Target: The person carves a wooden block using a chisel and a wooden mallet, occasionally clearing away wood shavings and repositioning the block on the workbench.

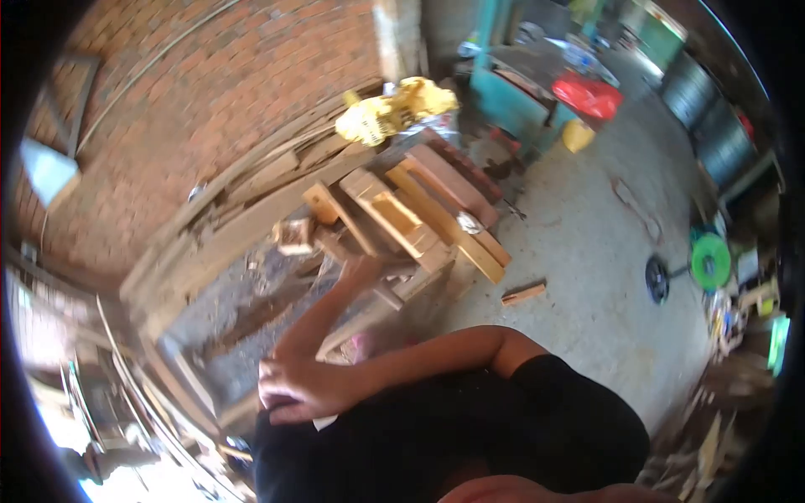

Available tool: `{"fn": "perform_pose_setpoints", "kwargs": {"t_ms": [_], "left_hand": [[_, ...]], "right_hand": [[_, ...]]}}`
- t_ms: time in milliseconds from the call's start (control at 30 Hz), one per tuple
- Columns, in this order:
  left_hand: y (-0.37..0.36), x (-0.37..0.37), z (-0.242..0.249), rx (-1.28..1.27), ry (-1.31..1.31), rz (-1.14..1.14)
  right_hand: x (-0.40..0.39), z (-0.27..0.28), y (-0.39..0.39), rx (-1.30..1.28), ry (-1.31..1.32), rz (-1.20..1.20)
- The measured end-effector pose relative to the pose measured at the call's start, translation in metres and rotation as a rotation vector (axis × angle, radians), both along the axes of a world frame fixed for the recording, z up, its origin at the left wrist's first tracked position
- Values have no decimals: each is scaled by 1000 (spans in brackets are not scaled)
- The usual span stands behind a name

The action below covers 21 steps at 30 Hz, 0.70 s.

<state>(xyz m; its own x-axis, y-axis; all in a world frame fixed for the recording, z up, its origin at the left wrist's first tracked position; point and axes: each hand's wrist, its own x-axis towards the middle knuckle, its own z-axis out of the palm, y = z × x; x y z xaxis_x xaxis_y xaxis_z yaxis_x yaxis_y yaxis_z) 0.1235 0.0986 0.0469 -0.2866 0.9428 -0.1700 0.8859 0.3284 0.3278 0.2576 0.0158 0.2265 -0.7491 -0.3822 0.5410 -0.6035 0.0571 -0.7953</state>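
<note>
Left fingers (362, 267) blurred against the wood stack (419, 222), grip impossible to tell. Left hand (359, 272) reached toward one o'clock. Right hand (293, 390), fingers curled, rested at the left forearm (314, 323). Judging by this, no piece was lifted yet.

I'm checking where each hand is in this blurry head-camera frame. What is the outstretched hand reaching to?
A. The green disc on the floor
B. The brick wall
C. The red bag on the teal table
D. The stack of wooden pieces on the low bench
D: one hand stretches to the stack of wooden pieces, while the other hand lies against the black shirt.
</note>
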Motion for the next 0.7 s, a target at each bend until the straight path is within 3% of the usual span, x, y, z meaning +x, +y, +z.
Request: {"fn": "perform_pose_setpoints", "kwargs": {"t_ms": [167, 200, 233, 267, 367, 533, 700], "left_hand": [[9, -22, 32, 45, 97, -132], [27, -41, -2, 112, 177, -241], [32, -40, 24, 23, 333, -289], [41, -38, 56, 49, 198, -327], [50, -34, 85, -11, 232, -323], [125, -6, 127, 38, 303, -444], [160, -4, 161, 33, 357, -487]], "right_hand": [[12, 61, 26, -279, -503, 312], [18, 73, 34, -355, -608, 344], [25, 90, 46, -317, -741, 385], [30, 96, 54, -336, -785, 405], [41, 102, 74, -497, -665, 429], [66, 127, 142, -709, -137, 550], [78, 124, 155, -737, -9, 499]]}}
